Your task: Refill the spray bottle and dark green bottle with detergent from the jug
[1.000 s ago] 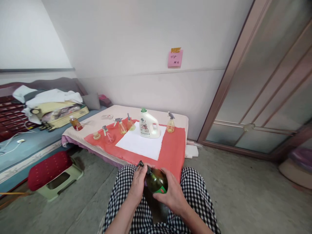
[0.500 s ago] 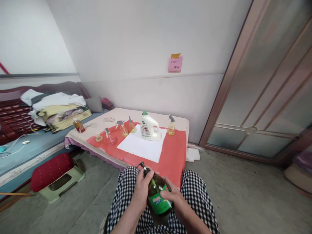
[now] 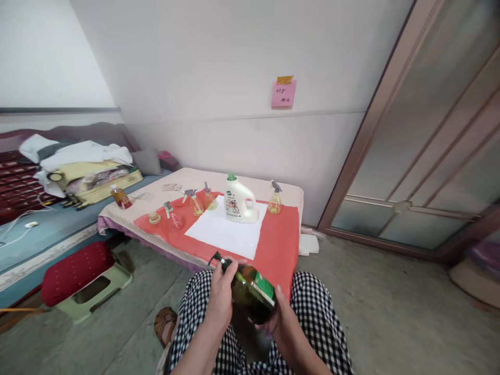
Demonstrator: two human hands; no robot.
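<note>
A dark green pump bottle (image 3: 250, 296) with a green label lies tilted above my lap, its black pump pointing up and to the left. My left hand (image 3: 223, 291) grips it around the neck and shoulder. At the base end, my right hand (image 3: 278, 315) holds the bottle from the right side, some of its fingers hidden beneath. Beyond my knees, a white detergent jug (image 3: 239, 202) with a green cap stands on a white cloth (image 3: 224, 234), which lies over a red cloth (image 3: 279, 239).
Several spray bottles stand around the jug, one of them a yellowish spray bottle (image 3: 275, 202) at the right. An amber bottle (image 3: 121, 197) is at the bed's left. A red-topped stool (image 3: 78, 273) stands on the floor at left, and a sliding door (image 3: 394, 208) is at right.
The pump bottle has been turned and tipped more sideways, so its label now faces right. My right hand has shifted from the label to the base end. The view has moved slightly.
</note>
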